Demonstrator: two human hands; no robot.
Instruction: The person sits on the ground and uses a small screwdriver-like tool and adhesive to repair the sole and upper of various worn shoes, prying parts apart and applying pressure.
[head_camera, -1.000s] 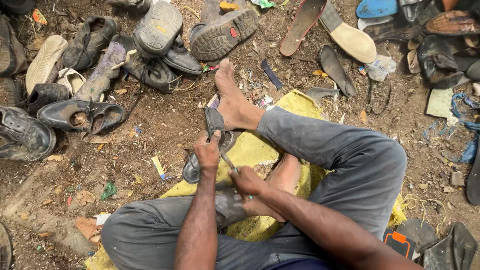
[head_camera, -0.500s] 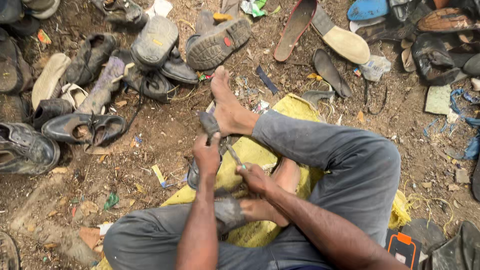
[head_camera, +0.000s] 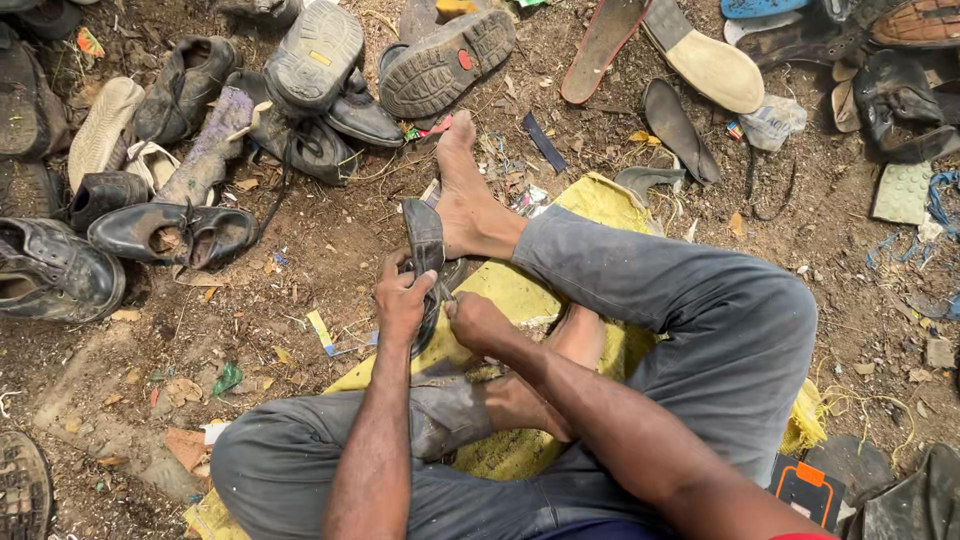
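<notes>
I sit on the ground on a yellow sheet with my legs in grey trousers. My left hand grips a dark worn sandal that stands on edge, its far end resting against my bare foot. My right hand is closed right beside it at the sandal's lower part, fingers pinched on something thin that I cannot make out. A grey shoe lies under my forearms, by my other foot.
Several worn shoes and boots lie piled at the left and top. Loose soles and sandals are scattered top right. An orange and black device sits at the lower right. Dirt with scraps surrounds me.
The view has shifted slightly. My hands stay at the sandal; the right hand has moved up closer to the left one.
</notes>
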